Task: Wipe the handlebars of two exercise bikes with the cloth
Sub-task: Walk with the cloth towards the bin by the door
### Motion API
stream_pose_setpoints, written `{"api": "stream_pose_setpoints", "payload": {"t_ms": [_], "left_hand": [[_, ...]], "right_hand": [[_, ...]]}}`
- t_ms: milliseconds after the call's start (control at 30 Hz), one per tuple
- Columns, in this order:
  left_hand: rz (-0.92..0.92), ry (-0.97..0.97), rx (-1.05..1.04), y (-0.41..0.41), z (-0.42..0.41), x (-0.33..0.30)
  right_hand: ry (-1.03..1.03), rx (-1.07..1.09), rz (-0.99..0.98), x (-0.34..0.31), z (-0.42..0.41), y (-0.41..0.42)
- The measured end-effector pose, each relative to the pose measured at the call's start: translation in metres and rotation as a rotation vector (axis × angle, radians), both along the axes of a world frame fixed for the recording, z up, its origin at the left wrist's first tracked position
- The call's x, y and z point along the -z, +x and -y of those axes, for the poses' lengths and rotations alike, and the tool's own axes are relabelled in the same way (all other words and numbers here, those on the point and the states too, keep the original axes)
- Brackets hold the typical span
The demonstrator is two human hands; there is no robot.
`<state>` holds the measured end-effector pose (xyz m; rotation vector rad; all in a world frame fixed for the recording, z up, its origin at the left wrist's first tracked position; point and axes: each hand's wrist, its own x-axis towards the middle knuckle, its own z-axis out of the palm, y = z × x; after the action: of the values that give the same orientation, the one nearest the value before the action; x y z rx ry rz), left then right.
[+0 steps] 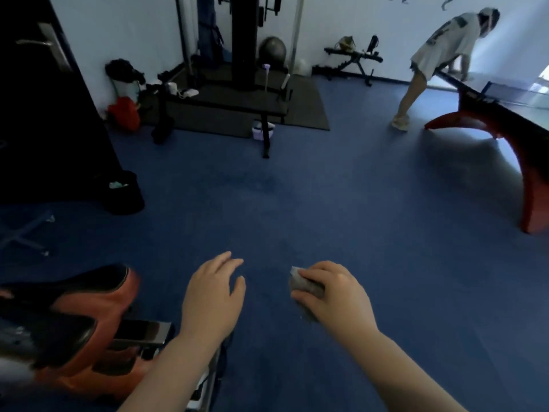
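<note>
My right hand (pixel 332 295) grips a bunched grey cloth (pixel 304 285) low in the middle of the head view, above the blue floor. My left hand (pixel 214 295) hovers beside it with fingers relaxed and spread, holding nothing. At the lower left is an orange and black exercise bike (pixel 89 316), seen blurred, with its black saddle and a dark console screen (pixel 142 333) just left of my left forearm. No handlebar shows plainly.
Open blue floor (pixel 297 203) stretches ahead. A black bin (pixel 123 193) stands at the left by a dark door. A weight bench and cable machine (pixel 237 93) stand at the back. A person (pixel 436 60) bends over a table with red legs (pixel 528 162) at the right.
</note>
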<state>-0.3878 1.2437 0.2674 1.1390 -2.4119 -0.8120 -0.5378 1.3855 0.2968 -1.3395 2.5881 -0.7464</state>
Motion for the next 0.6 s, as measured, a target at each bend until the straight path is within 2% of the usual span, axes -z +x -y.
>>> {"api": "stream_pose_setpoints", "payload": {"t_ms": [333, 600], "left_hand": [[0.042, -0.029, -0.195, -0.091, 0.117, 0.003], [0.021, -0.008, -0.552, -0.153, 0.221, 0.005]], "right_hand": [[-0.075, -0.141, 0.067, 0.013, 0.155, -0.135], [-0.044, -0.441, 0.081, 0.008, 0.314, -0.241]]}}
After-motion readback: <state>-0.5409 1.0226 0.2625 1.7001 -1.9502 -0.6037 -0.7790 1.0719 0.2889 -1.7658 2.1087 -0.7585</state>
